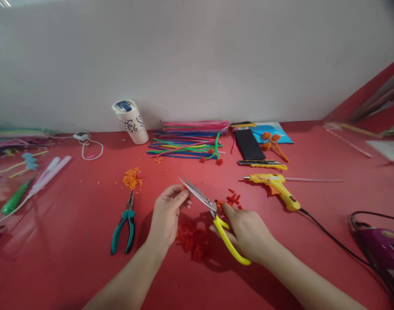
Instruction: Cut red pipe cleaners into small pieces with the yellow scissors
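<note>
My right hand [247, 230] is closed around yellow-handled scissors [199, 196], whose blades point up and left, slightly parted. Their tips reach the fingers of my left hand [167, 211], which is closed in a pinch. A small bit of red [185, 187] shows between the left fingertips beside the blades; its shape is mostly hidden. Below and between both hands lies a loose heap of red clippings [193, 241]. Several short red fuzzy pieces [234, 199] rest on the red table just beyond my right hand.
Teal pliers [129, 219] and orange clippings [131, 178] lie left. Behind are a white tumbler [131, 122], pipe cleaners [187, 144], a black phone [249, 144] and a utility knife [263, 164]. A corded yellow glue gun [277, 185] and a purple appliance [382, 249] occupy the right.
</note>
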`<action>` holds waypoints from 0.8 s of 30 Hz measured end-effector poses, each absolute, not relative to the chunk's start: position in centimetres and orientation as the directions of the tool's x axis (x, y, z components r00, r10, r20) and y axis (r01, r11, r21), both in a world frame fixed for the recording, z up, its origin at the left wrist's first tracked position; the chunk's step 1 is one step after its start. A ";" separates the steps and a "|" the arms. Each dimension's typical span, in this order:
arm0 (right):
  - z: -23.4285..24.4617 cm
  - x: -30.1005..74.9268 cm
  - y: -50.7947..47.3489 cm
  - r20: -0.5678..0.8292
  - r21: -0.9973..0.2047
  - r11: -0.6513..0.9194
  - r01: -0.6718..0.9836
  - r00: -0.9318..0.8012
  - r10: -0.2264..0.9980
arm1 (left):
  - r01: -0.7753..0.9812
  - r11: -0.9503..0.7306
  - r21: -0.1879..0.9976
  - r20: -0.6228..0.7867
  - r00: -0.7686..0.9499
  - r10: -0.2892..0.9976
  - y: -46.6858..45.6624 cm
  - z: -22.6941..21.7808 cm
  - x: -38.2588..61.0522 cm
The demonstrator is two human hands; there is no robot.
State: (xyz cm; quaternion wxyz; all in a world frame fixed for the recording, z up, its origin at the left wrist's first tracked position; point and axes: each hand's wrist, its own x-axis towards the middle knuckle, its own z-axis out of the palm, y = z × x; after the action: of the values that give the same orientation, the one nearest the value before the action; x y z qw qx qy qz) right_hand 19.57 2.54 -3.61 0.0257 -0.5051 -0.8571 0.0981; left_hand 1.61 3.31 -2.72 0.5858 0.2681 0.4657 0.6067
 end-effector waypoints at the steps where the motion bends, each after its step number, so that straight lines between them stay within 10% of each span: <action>1: -3.7 19.6 2.5 -0.046 -0.179 0.488 0.854 -0.503 0.863 | -0.476 0.108 0.873 -0.215 -0.175 0.961 3.3 -2.8 1.6; 24: -4.0 20.0 2.6 0.050 -0.109 0.556 0.824 -0.554 0.831 | -0.519 0.039 0.854 -0.147 -0.169 0.975 3.4 -2.6 1.2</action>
State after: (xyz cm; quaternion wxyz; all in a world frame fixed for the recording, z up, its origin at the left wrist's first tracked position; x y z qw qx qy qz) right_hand 20.03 2.60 -4.03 0.0477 -0.4699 -0.8807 0.0363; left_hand 1.19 3.44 -2.61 0.5851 0.2708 0.4210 0.6380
